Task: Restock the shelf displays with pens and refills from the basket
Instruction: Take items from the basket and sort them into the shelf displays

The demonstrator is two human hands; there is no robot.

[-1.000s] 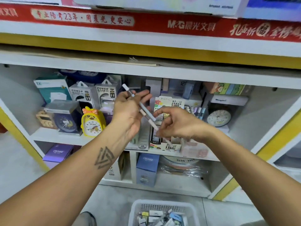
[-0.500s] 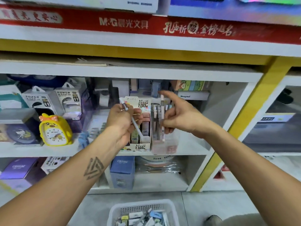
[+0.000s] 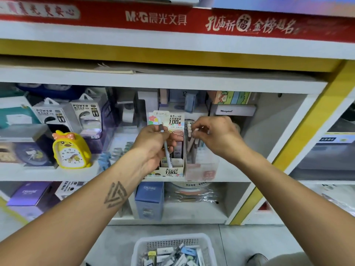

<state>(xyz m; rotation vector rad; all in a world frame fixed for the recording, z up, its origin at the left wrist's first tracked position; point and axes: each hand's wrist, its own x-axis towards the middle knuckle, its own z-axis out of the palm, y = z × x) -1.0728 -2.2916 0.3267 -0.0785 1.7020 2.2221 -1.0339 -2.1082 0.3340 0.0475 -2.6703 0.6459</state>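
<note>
The pen point(image 3: 192, 140) pinched in the right hand point(image 3: 215, 135) is best lowered upright among the pens in the clear holder point(image 3: 200, 169), while a second pen point(image 3: 165, 146) is kept gripped by the left hand point(image 3: 153, 146) above the basket point(image 3: 172, 244)

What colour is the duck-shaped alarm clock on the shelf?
Yellow, with an orange bow on top and a white dial; the duck alarm clock shows clearly in the head view.

The left hand point(image 3: 153, 148) covers the middle of its pen point(image 3: 166, 150). The right hand point(image 3: 215, 137) hides the pen tops it pinches in the clear holder point(image 3: 201, 169). The basket point(image 3: 172, 248) is cut off by the near edge, its contents blurred.
</note>
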